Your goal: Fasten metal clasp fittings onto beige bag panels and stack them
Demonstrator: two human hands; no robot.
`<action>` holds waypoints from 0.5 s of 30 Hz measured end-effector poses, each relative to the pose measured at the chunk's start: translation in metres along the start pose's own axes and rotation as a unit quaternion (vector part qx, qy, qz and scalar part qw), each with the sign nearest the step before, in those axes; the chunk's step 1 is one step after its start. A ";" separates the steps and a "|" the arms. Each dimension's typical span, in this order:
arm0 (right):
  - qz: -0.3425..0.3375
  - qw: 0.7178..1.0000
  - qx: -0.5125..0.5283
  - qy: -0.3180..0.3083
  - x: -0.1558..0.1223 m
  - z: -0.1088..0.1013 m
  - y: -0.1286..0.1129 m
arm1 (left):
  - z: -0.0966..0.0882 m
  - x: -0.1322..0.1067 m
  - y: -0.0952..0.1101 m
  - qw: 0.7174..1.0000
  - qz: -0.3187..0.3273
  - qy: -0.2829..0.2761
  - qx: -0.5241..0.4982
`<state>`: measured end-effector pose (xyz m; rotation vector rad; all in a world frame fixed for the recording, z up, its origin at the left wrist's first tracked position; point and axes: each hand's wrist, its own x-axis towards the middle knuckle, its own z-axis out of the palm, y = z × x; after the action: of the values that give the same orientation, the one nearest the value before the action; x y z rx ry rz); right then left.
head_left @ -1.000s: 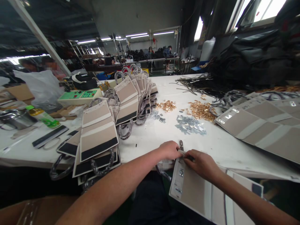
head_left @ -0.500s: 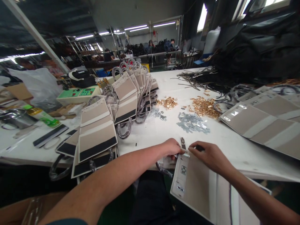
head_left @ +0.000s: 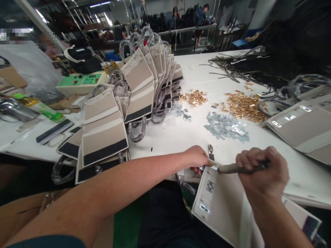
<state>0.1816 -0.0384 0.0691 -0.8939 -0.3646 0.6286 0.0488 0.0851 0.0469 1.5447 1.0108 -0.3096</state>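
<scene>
White table [head_left: 170, 137]: beige panels [head_left: 141, 70] fanned left; gold clips [head_left: 244, 106], grey plates [head_left: 227, 126] heaped mid; dark strips [head_left: 243, 63] far right.

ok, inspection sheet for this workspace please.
Surface: white tabletop; small dark piece toward the front.
Work items: beige panel with metal fittings; piled panels at left; gold metal pieces in heaps; grey metal plates heaped.
Clutter: green-faced control box, drink bottle, metal pot at left.
Hands: left hand touches beige panel's corner, grip partly hidden; right hand closed around hand tool.
Cables: none certain; dark strands far right, type unclear.
Surroundings: people beyond.
</scene>
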 end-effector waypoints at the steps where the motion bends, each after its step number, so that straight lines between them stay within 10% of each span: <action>1: -0.006 1.000 -0.002 0.001 0.000 -0.001 0.002 | 0.000 0.001 -0.001 1.000 0.001 -0.001 -0.002; 7: -0.040 0.985 -0.098 -0.132 -0.010 0.012 0.011 | -0.001 0.004 -0.002 1.000 0.003 0.000 0.004; 11: -0.036 0.926 -0.283 -0.248 -0.016 0.020 0.015 | -0.002 0.005 -0.008 0.997 0.055 -0.013 0.050; 15: 0.042 0.934 -0.263 -0.240 -0.016 0.021 0.006 | 0.000 0.006 -0.015 0.995 0.080 0.006 0.062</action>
<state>0.1556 -0.0329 0.0758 -1.2686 -0.9719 0.8483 0.0417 0.0861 0.0328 1.7308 0.8853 -0.2547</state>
